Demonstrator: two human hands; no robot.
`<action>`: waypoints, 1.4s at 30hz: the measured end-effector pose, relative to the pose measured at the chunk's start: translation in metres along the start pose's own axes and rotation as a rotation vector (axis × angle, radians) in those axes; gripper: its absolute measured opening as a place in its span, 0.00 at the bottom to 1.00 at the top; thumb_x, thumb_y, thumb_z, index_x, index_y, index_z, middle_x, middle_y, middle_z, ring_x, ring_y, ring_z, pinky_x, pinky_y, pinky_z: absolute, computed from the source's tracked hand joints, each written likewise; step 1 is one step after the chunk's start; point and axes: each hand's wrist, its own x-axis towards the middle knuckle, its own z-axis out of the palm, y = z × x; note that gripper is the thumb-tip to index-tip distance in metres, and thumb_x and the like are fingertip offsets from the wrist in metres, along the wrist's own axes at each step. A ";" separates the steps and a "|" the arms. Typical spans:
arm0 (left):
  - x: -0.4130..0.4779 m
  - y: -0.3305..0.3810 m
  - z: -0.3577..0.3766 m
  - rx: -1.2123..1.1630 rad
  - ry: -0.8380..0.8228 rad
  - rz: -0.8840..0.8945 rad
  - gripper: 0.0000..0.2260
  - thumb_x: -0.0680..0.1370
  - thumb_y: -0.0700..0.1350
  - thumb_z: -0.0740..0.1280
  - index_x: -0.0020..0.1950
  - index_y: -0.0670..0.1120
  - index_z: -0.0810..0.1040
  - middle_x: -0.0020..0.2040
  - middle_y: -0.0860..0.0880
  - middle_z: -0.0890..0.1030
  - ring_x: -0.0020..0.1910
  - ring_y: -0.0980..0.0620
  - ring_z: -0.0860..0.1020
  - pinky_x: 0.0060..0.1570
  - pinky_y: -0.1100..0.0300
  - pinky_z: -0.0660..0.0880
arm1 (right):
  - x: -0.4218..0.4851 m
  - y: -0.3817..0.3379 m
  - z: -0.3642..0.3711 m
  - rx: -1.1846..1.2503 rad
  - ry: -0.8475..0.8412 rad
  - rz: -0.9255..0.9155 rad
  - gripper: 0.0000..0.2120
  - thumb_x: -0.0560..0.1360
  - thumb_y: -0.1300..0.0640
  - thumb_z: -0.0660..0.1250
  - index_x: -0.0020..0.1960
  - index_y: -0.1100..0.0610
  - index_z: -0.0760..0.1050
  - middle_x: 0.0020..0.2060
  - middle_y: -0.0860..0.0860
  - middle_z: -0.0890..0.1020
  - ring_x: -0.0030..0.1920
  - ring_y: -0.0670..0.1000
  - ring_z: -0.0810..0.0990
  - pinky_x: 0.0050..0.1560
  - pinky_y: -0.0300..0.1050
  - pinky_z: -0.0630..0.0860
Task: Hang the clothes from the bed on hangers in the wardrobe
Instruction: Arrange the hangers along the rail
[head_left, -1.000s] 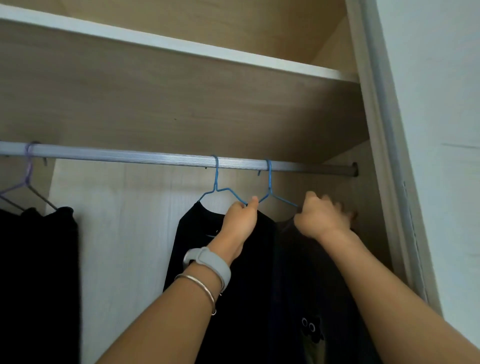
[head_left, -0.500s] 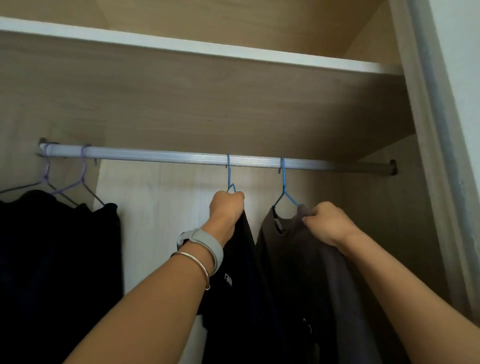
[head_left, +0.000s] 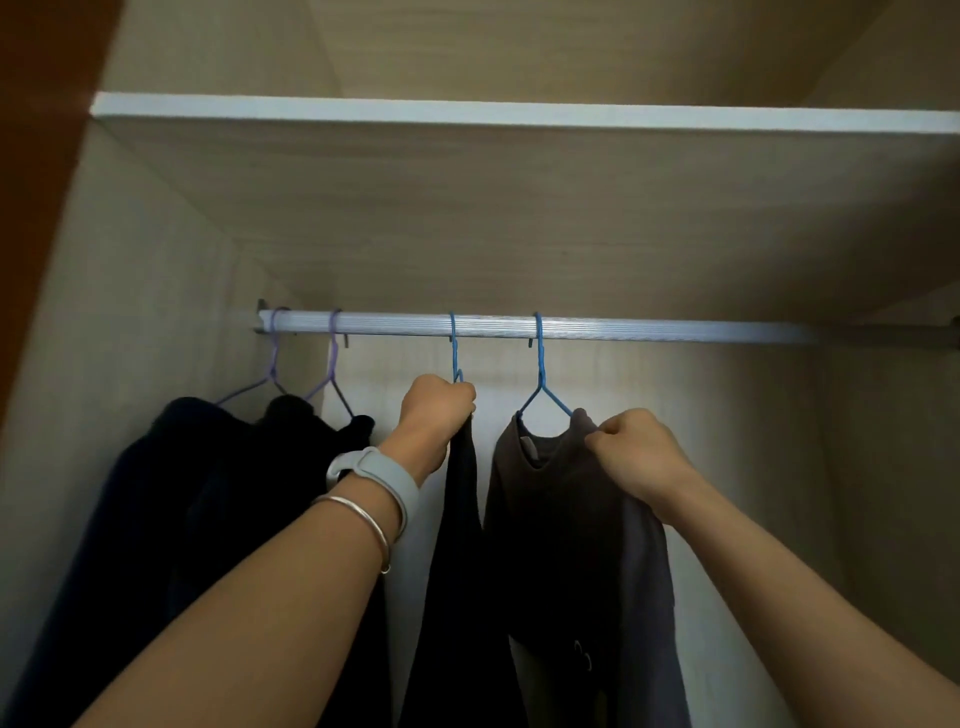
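- Head view: wardrobe is seen from below; pale wood-grain panels, white-edged shelf across the top.
- Ribbed silver rail is fixed under the shelf, wall to wall.
- Four thin wire hangers are hooked on the rail: two purple hangers at the left end, left blue hanger and right blue hanger near the middle.
- Dark clothes are hung on the purple pair, bunched together against the left wall.
- Black garment is hung from the left blue hanger, narrow and edge-on.
- Brown top is hung on the right blue hanger, round neck open to the camera, just beside the black garment.
- Left hand is closed in a fist round the left blue hanger's neck and the top of the black garment; hanger shoulders are hidden by it.
- Right hand is curled, and the brown top's right shoulder is pinched at the collar.
- Grey watch and silver bangle are worn on the left wrist.
- Lower parts of the clothes are blocked by both forearms.
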 end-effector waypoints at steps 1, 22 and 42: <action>0.003 -0.002 -0.009 0.012 0.000 0.001 0.08 0.73 0.37 0.60 0.35 0.39 0.74 0.31 0.46 0.74 0.36 0.46 0.74 0.39 0.59 0.70 | -0.001 -0.007 0.007 0.000 -0.004 -0.004 0.18 0.77 0.55 0.57 0.38 0.66 0.76 0.29 0.55 0.72 0.31 0.54 0.69 0.30 0.42 0.63; 0.018 -0.013 -0.094 0.177 -0.080 0.030 0.08 0.75 0.36 0.59 0.45 0.34 0.76 0.41 0.38 0.83 0.43 0.44 0.78 0.49 0.54 0.75 | -0.017 -0.080 0.064 -0.150 -0.036 -0.019 0.17 0.78 0.52 0.54 0.47 0.64 0.76 0.40 0.56 0.77 0.41 0.57 0.76 0.42 0.46 0.72; -0.035 -0.024 -0.168 1.015 0.052 0.126 0.07 0.77 0.40 0.57 0.46 0.38 0.72 0.53 0.37 0.77 0.44 0.42 0.74 0.41 0.56 0.69 | -0.058 -0.139 0.128 -0.213 -0.156 -0.277 0.15 0.79 0.57 0.49 0.61 0.61 0.67 0.58 0.59 0.76 0.58 0.61 0.74 0.50 0.51 0.67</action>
